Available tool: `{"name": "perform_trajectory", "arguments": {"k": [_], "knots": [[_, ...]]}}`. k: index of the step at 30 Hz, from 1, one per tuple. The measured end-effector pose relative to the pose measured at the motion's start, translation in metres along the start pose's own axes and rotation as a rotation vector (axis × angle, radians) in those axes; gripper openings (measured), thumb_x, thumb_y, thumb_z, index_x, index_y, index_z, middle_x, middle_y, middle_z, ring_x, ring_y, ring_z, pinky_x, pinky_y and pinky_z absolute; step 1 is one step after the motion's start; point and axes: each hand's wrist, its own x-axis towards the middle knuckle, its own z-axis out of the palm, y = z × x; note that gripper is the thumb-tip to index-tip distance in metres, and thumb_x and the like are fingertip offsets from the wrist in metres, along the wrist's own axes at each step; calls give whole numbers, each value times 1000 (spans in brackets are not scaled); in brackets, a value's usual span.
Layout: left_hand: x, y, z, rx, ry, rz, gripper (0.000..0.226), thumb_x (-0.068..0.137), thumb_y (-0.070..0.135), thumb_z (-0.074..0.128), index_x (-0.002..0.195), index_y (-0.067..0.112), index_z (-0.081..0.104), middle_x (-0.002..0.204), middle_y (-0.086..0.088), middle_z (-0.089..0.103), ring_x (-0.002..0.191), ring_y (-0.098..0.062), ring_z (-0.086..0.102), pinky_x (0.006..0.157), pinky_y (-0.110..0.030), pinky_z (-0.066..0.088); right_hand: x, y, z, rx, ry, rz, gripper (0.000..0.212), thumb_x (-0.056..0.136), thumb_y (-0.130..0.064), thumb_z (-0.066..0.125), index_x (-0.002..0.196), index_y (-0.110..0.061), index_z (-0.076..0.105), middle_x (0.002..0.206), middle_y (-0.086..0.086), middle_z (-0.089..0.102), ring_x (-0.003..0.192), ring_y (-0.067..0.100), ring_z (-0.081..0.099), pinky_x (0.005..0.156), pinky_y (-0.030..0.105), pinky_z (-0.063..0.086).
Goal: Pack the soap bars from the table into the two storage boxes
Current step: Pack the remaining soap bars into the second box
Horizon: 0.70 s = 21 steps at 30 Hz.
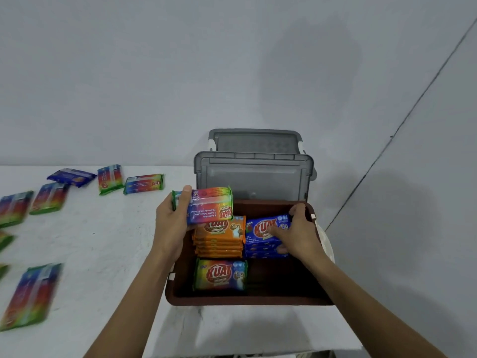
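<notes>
A brown storage box stands open at the table's right edge. Inside it are a stack of orange soap bars, a stack of blue soap bars and a rainbow soap bar at the front. My left hand grips another rainbow soap bar above the box's back left corner. My right hand grips the top blue soap bar of its stack.
Two grey lids lean against the wall behind the box. Several more rainbow soap bars and one loose blue soap bar lie scattered on the white table to the left.
</notes>
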Motion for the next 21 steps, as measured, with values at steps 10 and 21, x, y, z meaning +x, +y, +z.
{"name": "perform_trajectory", "arguments": {"k": [10, 21], "knots": [[0, 3, 2, 36, -2, -10, 22, 94, 41, 52, 106, 24, 57, 97, 3, 68, 83, -12, 70, 65, -24, 57, 0, -8, 2, -582, 26, -149, 57, 91, -44, 64, 131, -15, 36, 125, 14, 59, 107, 26, 65, 79, 34, 56], [-5, 9, 4, 85, -112, 58, 27, 87, 50, 53, 98, 26, 62, 92, 4, 72, 84, -9, 72, 63, -21, 57, -26, -64, 9, 466, -543, -54, 50, 98, -58, 41, 131, -21, 49, 76, 15, 69, 54, 18, 57, 46, 26, 47]]}}
